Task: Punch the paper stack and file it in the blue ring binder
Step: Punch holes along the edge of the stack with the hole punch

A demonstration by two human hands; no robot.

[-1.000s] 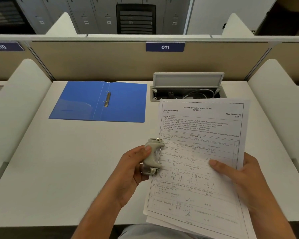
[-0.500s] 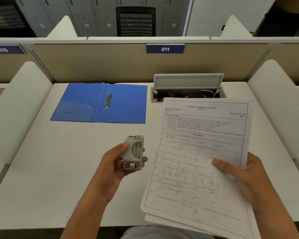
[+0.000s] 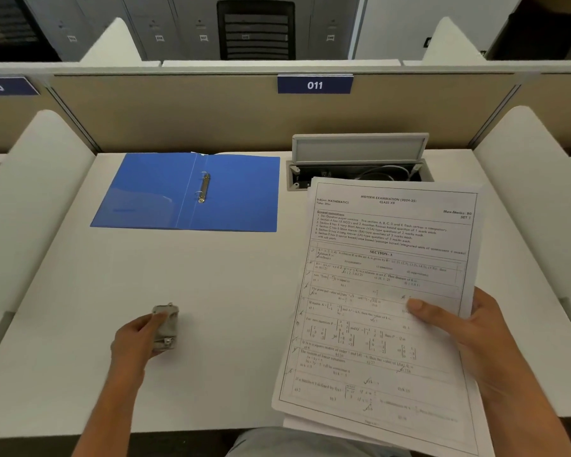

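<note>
The blue ring binder (image 3: pixel 152 192) lies open and flat at the back left of the desk, its two metal rings (image 3: pixel 204 187) shut along the spine. My right hand (image 3: pixel 459 328) holds the stack of printed exam papers (image 3: pixel 383 278) by its right edge, lifted above the desk's right side. A small grey hole punch (image 3: pixel 166 328) is low over or on the desk at the front left, gripped by my left hand (image 3: pixel 136 344). The punch is well apart from the papers.
The white desk (image 3: pixel 225 275) has raised white side panels (image 3: pixel 30 199) left and right and a beige partition (image 3: pixel 178 110) behind. An open cable box (image 3: pixel 360 159) with wires sits at the back, just beyond the papers' top edge.
My left hand has drawn the hole punch off the papers' left edge, then left and down towards the desk. The papers have shifted slightly to the right in my right hand.
</note>
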